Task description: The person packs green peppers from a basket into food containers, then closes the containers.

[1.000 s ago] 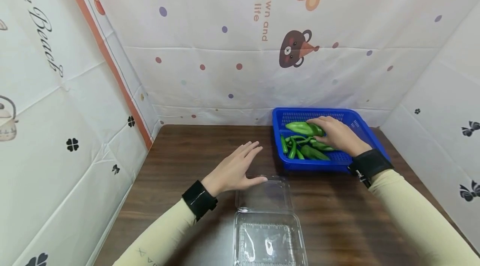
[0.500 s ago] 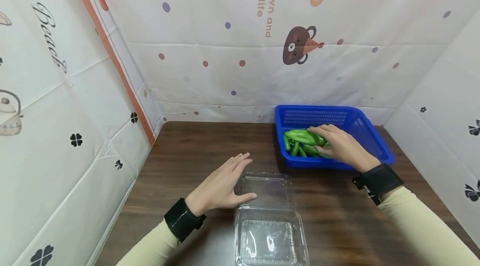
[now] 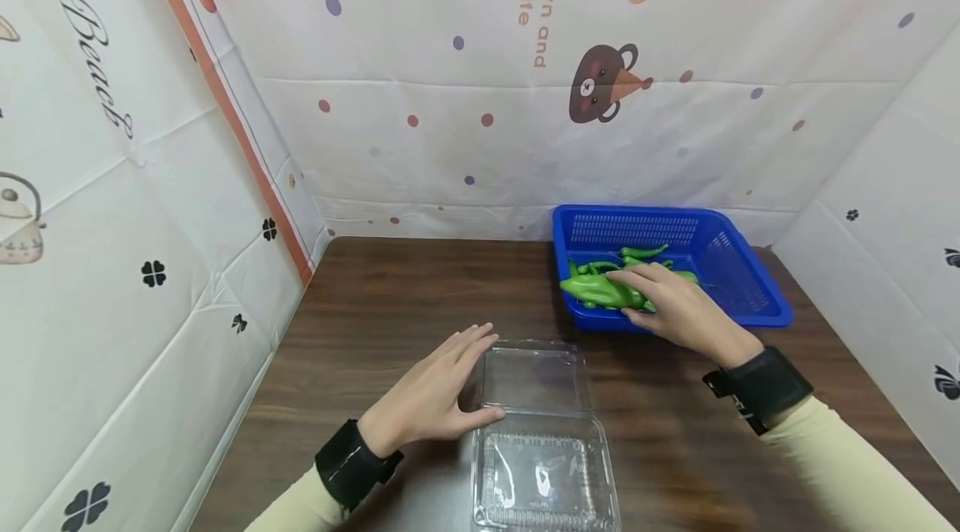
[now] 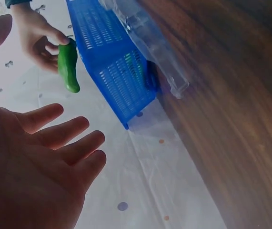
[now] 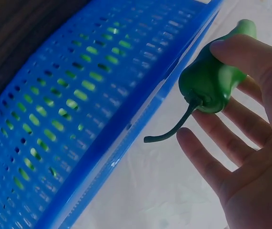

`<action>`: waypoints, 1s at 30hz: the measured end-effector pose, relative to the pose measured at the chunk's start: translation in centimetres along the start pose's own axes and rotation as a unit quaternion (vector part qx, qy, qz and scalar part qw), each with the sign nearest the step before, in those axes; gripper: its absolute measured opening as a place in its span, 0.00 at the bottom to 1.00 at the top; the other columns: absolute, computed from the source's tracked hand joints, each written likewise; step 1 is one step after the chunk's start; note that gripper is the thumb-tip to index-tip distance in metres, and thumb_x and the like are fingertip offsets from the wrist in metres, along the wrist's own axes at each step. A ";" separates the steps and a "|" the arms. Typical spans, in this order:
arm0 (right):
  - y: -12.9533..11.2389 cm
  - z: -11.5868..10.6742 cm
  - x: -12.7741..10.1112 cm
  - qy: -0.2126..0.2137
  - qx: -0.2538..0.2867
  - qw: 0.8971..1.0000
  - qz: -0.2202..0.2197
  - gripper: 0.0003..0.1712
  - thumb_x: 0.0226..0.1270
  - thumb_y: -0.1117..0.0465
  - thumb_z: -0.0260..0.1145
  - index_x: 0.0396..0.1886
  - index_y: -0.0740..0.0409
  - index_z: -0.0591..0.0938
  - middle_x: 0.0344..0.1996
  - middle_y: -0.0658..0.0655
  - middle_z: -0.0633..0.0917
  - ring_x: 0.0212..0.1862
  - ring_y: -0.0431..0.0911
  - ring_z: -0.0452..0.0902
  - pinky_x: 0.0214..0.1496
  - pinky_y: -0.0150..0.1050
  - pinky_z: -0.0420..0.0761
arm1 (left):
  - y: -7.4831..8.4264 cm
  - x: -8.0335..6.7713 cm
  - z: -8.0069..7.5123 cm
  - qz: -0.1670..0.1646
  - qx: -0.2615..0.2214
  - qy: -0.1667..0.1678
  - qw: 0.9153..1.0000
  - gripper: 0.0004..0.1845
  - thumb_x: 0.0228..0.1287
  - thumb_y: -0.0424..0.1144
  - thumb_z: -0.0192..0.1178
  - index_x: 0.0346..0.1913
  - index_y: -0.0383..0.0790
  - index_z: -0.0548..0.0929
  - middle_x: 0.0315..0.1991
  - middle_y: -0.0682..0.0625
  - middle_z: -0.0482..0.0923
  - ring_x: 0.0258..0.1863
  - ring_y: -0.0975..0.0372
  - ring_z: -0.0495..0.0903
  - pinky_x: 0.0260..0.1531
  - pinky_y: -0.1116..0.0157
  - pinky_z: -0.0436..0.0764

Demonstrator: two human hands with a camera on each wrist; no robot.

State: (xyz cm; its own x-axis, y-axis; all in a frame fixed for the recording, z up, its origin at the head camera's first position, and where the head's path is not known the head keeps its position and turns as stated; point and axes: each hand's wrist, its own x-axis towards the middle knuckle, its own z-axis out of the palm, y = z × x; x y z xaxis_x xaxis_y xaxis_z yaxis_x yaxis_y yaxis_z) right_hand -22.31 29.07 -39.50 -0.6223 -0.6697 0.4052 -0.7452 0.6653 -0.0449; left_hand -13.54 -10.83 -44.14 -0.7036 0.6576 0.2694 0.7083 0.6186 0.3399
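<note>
One blue basket (image 3: 738,282), one clear clamshell box (image 3: 542,465), several green peppers (image 3: 600,290).

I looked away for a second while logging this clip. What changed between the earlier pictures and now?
The right hand, holding a green pepper, drew it from the middle of the blue basket toward its near left edge. The left hand slid back beside the clear clamshell box, open, thumb touching it. Basket, box and the other peppers kept their places.

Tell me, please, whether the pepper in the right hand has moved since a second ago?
Yes. The pepper, gripped by the right hand, has come from the middle of the blue basket to its near left rim, towards the clear box.
</note>
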 end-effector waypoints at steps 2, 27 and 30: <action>-0.4 0.0 -0.1 0.002 0.000 1.000 -0.003 0.38 0.51 0.65 0.83 0.65 0.59 0.80 0.52 0.61 0.84 0.54 0.58 0.81 0.47 0.56 0.86 | 0.1 -0.2 0.1 0.000 -0.001 -0.001 1.000 0.52 0.66 0.72 0.58 0.79 0.38 0.61 0.80 0.45 0.57 0.80 0.54 0.56 0.77 0.54 0.60; -3.8 0.4 -1.2 -0.004 -0.002 1.000 -0.013 0.38 0.52 0.62 0.82 0.65 0.55 0.81 0.55 0.57 0.84 0.55 0.54 0.81 0.63 0.60 0.79 | 1.7 -3.9 1.5 0.018 -0.012 -0.004 1.000 0.53 0.63 0.70 0.62 0.79 0.36 0.62 0.79 0.44 0.59 0.79 0.50 0.57 0.76 0.49 0.61; -4.3 0.3 -1.2 0.003 0.004 1.000 -0.022 0.38 0.52 0.63 0.82 0.65 0.57 0.81 0.54 0.58 0.84 0.54 0.55 0.81 0.63 0.61 0.79 | 1.7 -4.3 1.7 0.013 -0.014 -0.009 1.000 0.54 0.63 0.72 0.61 0.79 0.36 0.62 0.79 0.44 0.59 0.80 0.52 0.55 0.76 0.49 0.60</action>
State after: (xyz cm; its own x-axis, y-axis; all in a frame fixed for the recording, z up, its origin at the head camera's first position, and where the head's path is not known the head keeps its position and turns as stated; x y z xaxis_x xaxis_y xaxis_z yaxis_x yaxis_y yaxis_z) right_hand -18.49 26.92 -40.04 -0.5875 -0.6960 0.4128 -0.7736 0.6327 -0.0343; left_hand -9.22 -11.84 -46.20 -0.6837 0.6809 0.2626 0.7243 0.5892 0.3580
